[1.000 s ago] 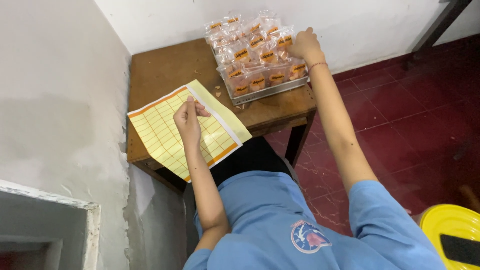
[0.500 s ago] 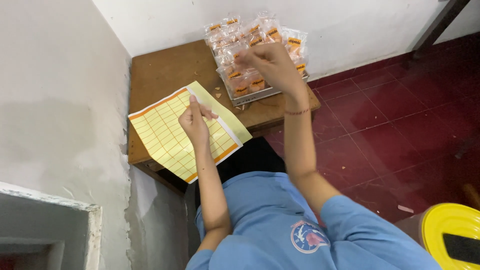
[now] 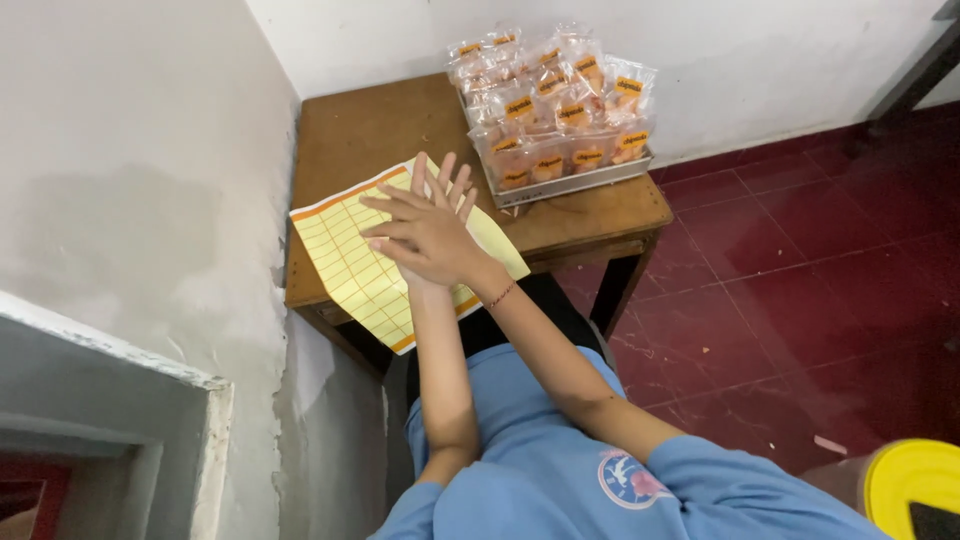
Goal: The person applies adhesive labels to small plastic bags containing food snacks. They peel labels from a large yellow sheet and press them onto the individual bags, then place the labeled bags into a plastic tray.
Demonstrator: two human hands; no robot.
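Here the right hand (image 3: 425, 235) lies crosswise over the left hand (image 3: 440, 190), fingers spread and gripping nothing, pinning the yellow gridded sheet (image 3: 350, 265) flat at the table's (image 3: 370, 125) front edge.

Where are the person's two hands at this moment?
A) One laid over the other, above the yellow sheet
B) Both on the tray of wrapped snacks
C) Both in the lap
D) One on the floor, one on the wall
A: the right hand lies across the left hand over the yellow sheet, apart from the tray.
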